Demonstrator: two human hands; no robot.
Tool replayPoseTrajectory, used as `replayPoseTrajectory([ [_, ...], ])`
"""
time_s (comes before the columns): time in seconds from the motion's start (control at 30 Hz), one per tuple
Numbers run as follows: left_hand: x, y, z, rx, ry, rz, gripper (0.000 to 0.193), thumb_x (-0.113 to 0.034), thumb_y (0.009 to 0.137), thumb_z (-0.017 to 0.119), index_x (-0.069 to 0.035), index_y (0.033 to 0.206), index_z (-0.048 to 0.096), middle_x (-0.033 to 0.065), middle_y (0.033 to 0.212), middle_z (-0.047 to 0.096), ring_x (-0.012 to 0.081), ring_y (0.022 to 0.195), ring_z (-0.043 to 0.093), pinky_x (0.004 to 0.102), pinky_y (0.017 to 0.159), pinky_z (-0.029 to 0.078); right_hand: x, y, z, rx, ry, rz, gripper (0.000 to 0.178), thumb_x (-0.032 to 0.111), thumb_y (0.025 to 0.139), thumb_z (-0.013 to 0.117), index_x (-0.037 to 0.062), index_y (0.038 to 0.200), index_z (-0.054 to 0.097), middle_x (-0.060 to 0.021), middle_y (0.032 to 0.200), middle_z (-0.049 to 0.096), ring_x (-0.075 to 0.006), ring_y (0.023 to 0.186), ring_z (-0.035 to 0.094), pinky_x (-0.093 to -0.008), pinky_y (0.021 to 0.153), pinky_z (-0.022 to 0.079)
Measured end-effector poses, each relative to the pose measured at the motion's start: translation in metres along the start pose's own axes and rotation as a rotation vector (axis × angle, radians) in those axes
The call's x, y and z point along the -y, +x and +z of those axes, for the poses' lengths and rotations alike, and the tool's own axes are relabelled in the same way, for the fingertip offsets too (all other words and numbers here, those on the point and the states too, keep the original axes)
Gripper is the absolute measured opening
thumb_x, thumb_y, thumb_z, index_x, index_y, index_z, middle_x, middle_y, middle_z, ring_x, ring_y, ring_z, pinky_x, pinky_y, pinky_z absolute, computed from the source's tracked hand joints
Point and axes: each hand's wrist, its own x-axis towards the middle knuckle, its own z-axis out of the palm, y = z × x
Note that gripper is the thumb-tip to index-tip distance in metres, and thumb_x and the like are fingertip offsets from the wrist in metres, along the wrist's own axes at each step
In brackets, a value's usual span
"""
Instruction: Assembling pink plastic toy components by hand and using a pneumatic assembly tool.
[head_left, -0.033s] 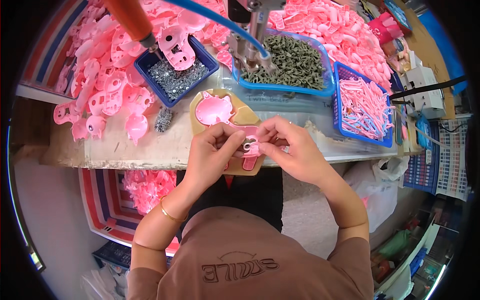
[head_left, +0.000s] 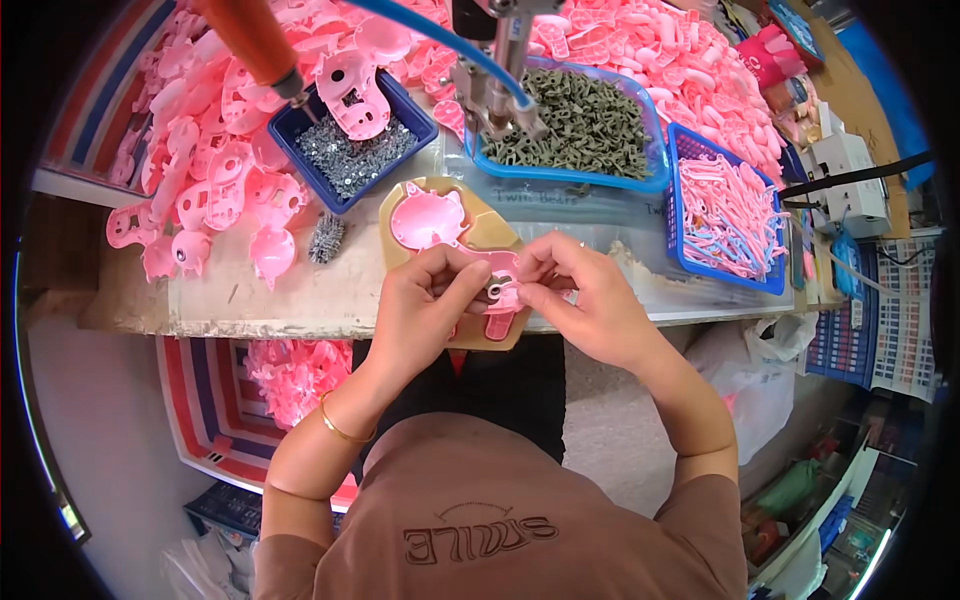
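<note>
A tan fixture block [head_left: 392,222] lies at the table's front edge, holding a pink plastic doll-like shell [head_left: 428,219] with a round, eared head and a body with legs. My left hand [head_left: 425,300] comes in from the left, thumb and forefinger pinched over the shell's body. From the other side my right hand [head_left: 585,295] pinches at the same spot, fingertips close to the left ones. A small white ring [head_left: 494,292] shows between them. What either pinch holds is too small and covered to make out.
An orange power screwdriver [head_left: 250,45] and a metal fixture [head_left: 495,90] with a blue hose hang above. Behind stand a blue bin [head_left: 345,200] of screws, a tub [head_left: 600,182] of grey-green parts and a basket [head_left: 725,278] of pink and blue strips. Pink shells [head_left: 225,185] pile up left.
The hanging orange screwdriver has swung slightly left, and the metal fixture has shifted a little. My hands and the pink shell look the same.
</note>
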Motion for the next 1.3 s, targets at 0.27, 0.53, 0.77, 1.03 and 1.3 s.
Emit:
replayPoseTrajectory([
  [0.27,0.000,-0.001,0.001,-0.011,0.127,0.081,0.019,-0.016,0.097,0.061,0.002,0.094,0.064,0.0042,0.085,0.067,0.0070,0.073,0.063,0.0193,0.067,0.053,-0.009,-0.004,0.010,-0.101,-0.097,-0.053,0.011,-0.003,0.088,0.063,-0.0004,0.093,0.054,-0.0057,0.087,0.057,-0.0126,0.077,0.061,-0.0283,0.070,0.052],
  [0.53,-0.012,0.003,-0.013,0.181,0.044,-0.041,0.023,-0.018,0.098,0.059,0.004,0.101,0.066,0.0052,0.083,0.068,0.0078,0.072,0.065,0.0200,0.062,0.052,0.005,0.002,0.001,0.133,-0.116,-0.011,0.021,0.008,0.087,0.069,0.0022,0.106,0.065,-0.0049,0.084,0.059,-0.0115,0.074,0.061,-0.0255,0.065,0.049],
  [0.77,-0.014,0.005,-0.036,-0.133,0.355,0.136,0.023,-0.016,0.099,0.055,0.002,0.109,0.067,0.0046,0.093,0.070,0.0073,0.072,0.064,0.0202,0.060,0.049,-0.010,0.018,0.017,-0.054,-0.581,-0.389,0.019,0.013,0.078,0.075,0.0067,0.095,0.069,-0.0065,0.085,0.058,-0.0258,0.077,0.059,-0.0347,0.067,0.047],
  [1.03,-0.006,-0.002,-0.056,-0.311,0.717,0.531,0.012,-0.010,0.092,0.063,-0.005,0.100,0.070,0.0082,0.088,0.069,0.0213,0.076,0.062,0.0303,0.061,0.048,-0.024,0.037,0.044,-0.057,-0.680,-0.466,0.017,0.017,0.073,0.075,0.0088,0.088,0.070,-0.0050,0.091,0.058,-0.0260,0.086,0.055,-0.0391,0.074,0.043],
  [1.3,0.004,-0.005,-0.059,-0.115,0.971,0.778,0.015,-0.008,0.082,0.070,-0.007,0.097,0.069,0.0080,0.101,0.068,0.0278,0.096,0.062,0.0378,0.083,0.051,-0.023,0.051,0.045,0.104,-0.675,-0.370,0.014,0.015,0.071,0.073,0.0062,0.082,0.069,-0.0067,0.089,0.060,-0.0287,0.090,0.056,-0.0409,0.078,0.043],
])
